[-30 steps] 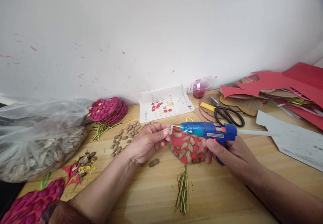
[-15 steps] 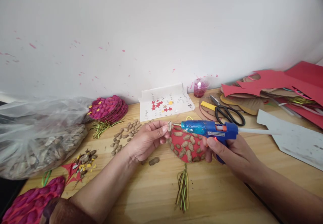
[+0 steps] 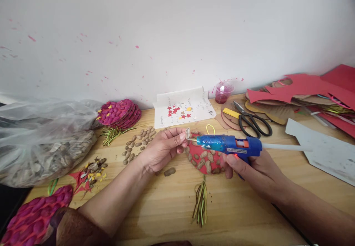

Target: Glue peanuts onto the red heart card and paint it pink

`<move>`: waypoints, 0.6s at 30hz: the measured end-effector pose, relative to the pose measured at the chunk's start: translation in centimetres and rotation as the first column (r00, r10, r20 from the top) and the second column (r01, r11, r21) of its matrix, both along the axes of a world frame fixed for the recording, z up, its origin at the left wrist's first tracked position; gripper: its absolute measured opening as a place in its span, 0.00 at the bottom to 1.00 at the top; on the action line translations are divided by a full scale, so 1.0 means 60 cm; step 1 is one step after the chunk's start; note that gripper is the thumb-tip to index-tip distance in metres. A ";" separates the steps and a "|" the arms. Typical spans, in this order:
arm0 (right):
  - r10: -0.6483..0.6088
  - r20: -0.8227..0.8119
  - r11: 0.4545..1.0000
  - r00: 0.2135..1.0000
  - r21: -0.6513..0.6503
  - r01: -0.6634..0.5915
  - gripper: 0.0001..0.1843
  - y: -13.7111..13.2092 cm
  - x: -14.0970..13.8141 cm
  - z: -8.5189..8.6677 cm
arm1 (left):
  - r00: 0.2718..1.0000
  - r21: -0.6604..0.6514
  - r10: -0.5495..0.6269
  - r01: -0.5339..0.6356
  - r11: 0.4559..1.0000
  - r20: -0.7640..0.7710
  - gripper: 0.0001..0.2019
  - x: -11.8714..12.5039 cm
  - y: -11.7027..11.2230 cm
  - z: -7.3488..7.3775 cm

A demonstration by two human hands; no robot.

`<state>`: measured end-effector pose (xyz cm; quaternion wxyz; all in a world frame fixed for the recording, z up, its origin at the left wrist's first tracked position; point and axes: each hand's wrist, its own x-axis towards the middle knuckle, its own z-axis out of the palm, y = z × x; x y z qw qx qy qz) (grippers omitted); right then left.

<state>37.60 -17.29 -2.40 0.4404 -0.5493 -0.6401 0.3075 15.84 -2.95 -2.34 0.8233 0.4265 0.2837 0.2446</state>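
Observation:
My left hand [image 3: 164, 149] pinches a peanut shell half [image 3: 188, 132] between thumb and fingertips. My right hand [image 3: 251, 168] grips a blue hot glue gun [image 3: 230, 145], whose nozzle touches the shell. Under both hands lies a red round card [image 3: 204, 160] partly covered with glued peanut shells, with a yellow loop at its top and a green-yellow tassel [image 3: 202, 203] hanging toward me. One loose peanut [image 3: 169, 171] lies just below my left hand.
A pile of peanuts [image 3: 138, 143] lies left of my hand, beyond it a stack of magenta shell discs [image 3: 119, 113]. A plastic bag of shells [image 3: 41, 146] fills the left. Black scissors [image 3: 252, 121], a pink cup [image 3: 222, 92], star paper [image 3: 183, 109] and red card scraps [image 3: 305, 88] lie behind and right.
The view has tilted slightly, shifting everything up a little. The shell has turned more upright against the nozzle. Both hands stay over the red card.

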 end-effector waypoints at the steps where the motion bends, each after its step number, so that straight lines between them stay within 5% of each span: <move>1: -0.001 0.005 1.000 1.000 0.006 0.001 0.19 0.000 0.000 0.001 | 1.000 0.000 -0.002 0.002 1.000 -0.002 0.14 0.000 0.000 0.000; 18: -0.007 -0.032 0.999 0.999 -0.047 0.006 0.18 -0.003 0.004 -0.012 | 1.000 -0.018 0.009 -0.009 1.000 -0.012 0.15 -0.002 0.002 0.002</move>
